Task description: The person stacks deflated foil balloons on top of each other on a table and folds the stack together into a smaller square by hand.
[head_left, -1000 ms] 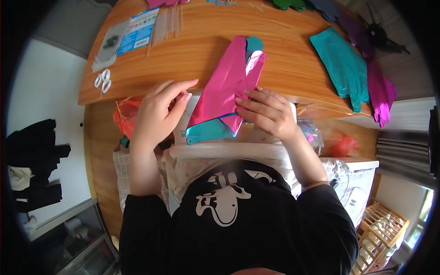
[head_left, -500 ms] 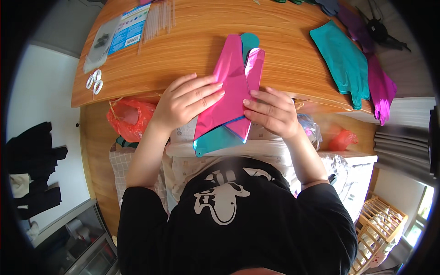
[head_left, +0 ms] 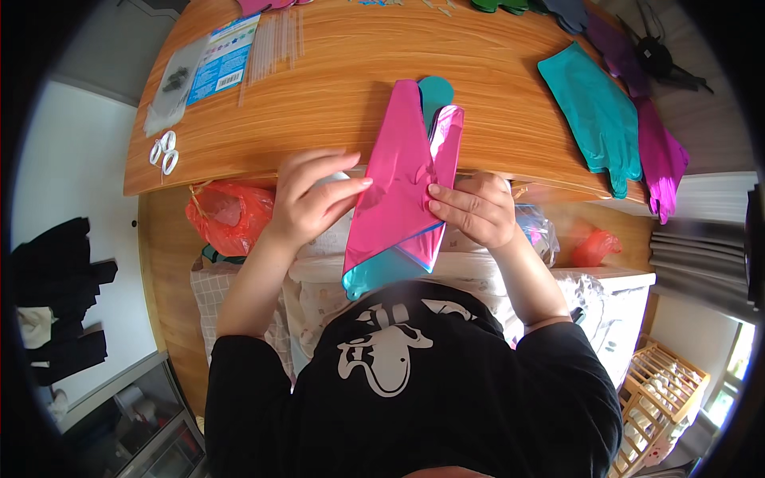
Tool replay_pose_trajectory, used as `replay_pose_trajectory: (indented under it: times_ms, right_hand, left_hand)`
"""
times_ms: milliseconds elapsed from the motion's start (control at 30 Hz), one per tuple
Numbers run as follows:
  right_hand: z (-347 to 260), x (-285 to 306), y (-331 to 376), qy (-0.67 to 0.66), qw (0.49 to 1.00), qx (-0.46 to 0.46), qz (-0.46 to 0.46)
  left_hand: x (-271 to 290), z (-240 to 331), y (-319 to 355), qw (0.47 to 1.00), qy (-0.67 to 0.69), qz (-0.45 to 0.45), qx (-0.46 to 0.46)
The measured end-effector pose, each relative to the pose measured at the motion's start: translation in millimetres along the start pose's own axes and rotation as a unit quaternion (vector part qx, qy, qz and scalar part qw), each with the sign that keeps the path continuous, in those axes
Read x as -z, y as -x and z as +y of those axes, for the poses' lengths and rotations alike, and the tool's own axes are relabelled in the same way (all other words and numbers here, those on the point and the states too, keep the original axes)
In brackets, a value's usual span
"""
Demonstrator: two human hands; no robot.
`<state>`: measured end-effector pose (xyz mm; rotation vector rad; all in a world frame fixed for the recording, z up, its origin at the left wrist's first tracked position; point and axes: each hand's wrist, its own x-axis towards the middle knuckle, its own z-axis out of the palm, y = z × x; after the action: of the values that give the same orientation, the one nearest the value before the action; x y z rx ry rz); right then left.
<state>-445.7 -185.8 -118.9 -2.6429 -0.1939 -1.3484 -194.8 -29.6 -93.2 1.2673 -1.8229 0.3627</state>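
Note:
A flat, folded foil balloon [head_left: 394, 175], shiny pink on top with teal parts showing at both ends, lies over the table's near edge and hangs toward my body. My right hand [head_left: 478, 209] grips its right edge, two fingers on top of the pink foil and the thumb hidden beneath. At the left edge is my left hand [head_left: 315, 195], its fingers stretched out and apart. One fingertip of it touches or nearly touches the foil; the other visible fingers are lifted off.
On the wooden table [head_left: 335, 103] lie a teal foil balloon [head_left: 594, 115], a purple one [head_left: 660, 155], white ribbon rolls [head_left: 165, 151], clear straws [head_left: 275, 44] and a blue printed card [head_left: 223, 64]. A black cable-like item [head_left: 657, 56] sits far right. Below hangs a red plastic bag [head_left: 231, 211].
The pink and teal foil balloon has come slightly nearer my body. My left hand's fingers have lifted from lying on the foil; my right hand has shifted down a little and its fingers have curled.

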Motion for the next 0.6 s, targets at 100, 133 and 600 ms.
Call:
replay_pose_trajectory:
  times_ms: [100,133,600]
  right_hand:
    - [-1,-3,4,-0.026,1.000,-0.009,0.013]
    - [-4,-4,4,-0.039,0.999,-0.022,0.019]
    - [-6,-2,1,-0.202,0.974,-0.104,-0.007]
  left_hand:
    - [-1,1,19,0.997,0.057,-0.027,0.037]
    - [-3,1,23,0.994,0.085,-0.041,0.055]
    - [-18,-8,18,0.963,0.250,-0.045,0.085]
